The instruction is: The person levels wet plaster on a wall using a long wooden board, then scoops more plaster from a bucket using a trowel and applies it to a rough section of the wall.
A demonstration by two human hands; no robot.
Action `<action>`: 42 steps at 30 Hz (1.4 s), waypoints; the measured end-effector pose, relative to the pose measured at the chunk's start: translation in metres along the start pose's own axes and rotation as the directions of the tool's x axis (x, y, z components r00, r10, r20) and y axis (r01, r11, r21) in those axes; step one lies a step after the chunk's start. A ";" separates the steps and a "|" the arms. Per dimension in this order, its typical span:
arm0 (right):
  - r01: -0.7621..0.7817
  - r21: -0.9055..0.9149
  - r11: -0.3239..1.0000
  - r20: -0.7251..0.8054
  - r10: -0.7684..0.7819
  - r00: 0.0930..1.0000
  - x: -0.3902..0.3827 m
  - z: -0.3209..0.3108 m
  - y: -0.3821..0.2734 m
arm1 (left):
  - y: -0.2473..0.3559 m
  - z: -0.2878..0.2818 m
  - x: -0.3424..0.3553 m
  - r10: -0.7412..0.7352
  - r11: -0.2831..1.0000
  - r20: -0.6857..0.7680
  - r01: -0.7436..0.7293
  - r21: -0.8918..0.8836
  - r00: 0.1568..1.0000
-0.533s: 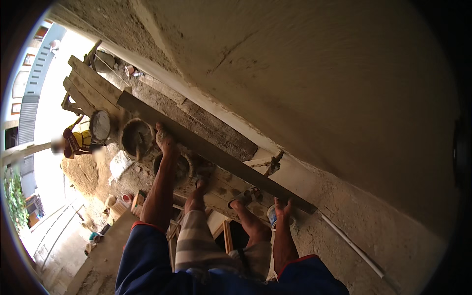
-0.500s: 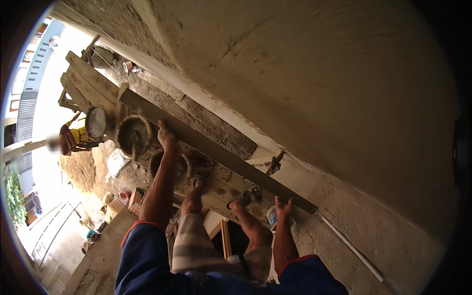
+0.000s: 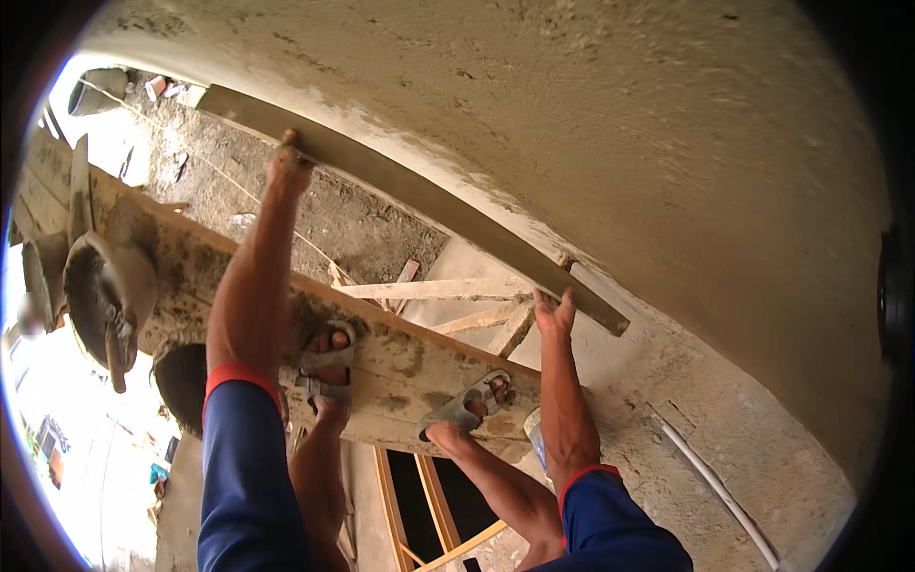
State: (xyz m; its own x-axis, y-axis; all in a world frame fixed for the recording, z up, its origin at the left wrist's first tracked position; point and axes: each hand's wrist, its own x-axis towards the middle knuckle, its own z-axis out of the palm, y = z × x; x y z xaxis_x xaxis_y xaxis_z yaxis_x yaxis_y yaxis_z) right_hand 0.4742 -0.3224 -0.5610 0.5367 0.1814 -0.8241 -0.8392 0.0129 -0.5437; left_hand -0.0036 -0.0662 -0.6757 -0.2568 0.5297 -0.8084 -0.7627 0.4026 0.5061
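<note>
A long, flat screed board point(image 3: 419, 202) runs slantwise along the foot of the plastered wall point(image 3: 629, 153), its far edge against or very near the wall face. My left hand point(image 3: 290, 164) is closed on the board's near edge toward its left end. Near the right end, my right hand point(image 3: 556, 313) grips the same edge with the thumb and fingers showing. Both arms are stretched forward. The undersides of the board, and part of the fingers there, are hidden.
My sandalled feet stand on a mortar-stained plank platform point(image 3: 391, 367). At its left sit a mortar bucket point(image 3: 133, 276) with a handled tool in it and a dark bucket point(image 3: 181, 386). Wooden braces point(image 3: 448, 289) lie beyond the platform; a white pipe point(image 3: 715, 491) lies at right.
The board has moved forward from above the platform to the wall, carried by both hands. The view has shifted, and the buckets now appear farther left.
</note>
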 end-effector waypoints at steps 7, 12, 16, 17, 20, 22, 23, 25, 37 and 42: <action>-0.029 -0.015 0.999 0.139 0.031 0.990 0.036 0.061 0.066 | 0.059 0.008 0.059 0.112 0.974 0.111 -0.131 0.184 0.987; -0.142 0.169 0.975 0.156 0.116 0.981 0.041 0.069 0.081 | 0.074 0.021 0.064 0.206 0.943 0.113 -0.228 0.243 0.972; -0.075 0.203 0.976 0.152 0.044 0.987 0.010 0.049 0.025 | 0.055 0.038 0.004 0.268 0.952 0.028 -0.269 0.146 0.963; -0.073 0.213 0.974 0.176 0.036 0.984 -0.010 0.046 0.001 | 0.050 0.050 -0.025 0.293 0.951 0.029 -0.294 0.099 0.956; 0.052 0.205 0.977 0.187 -0.091 0.978 -0.058 0.021 -0.106 | 0.041 0.103 -0.135 0.337 0.933 -0.024 -0.330 0.145 0.941; 0.188 0.125 0.974 0.130 -0.204 0.970 -0.096 0.008 -0.173 | 0.055 0.126 -0.228 0.329 0.922 0.097 -0.342 0.179 0.939; 0.190 0.158 0.969 0.171 -0.217 0.961 -0.117 0.007 -0.198 | 0.056 0.129 -0.259 0.388 0.907 0.139 -0.404 0.115 0.911; 0.196 0.201 0.960 0.197 -0.236 0.952 -0.140 0.004 -0.229 | 0.053 0.140 -0.298 0.358 0.923 0.140 -0.372 0.099 0.923; -0.153 0.082 0.985 0.288 0.124 0.950 -0.210 0.121 -0.056 | 0.251 0.106 -0.136 0.321 0.947 0.131 -0.318 -0.043 0.938; 0.121 0.003 0.993 0.297 -0.116 0.948 -0.292 0.097 -0.146 | 0.242 0.148 -0.254 0.309 0.950 0.126 -0.313 0.007 0.943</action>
State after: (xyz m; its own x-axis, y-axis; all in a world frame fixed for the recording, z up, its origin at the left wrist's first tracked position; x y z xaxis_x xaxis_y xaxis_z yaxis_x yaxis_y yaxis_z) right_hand 0.4316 -0.2816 -0.2257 0.5798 0.4629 -0.6705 -0.7686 0.0375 -0.6386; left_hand -0.0350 0.0074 -0.3030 -0.4031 0.7180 -0.5674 -0.6397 0.2222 0.7358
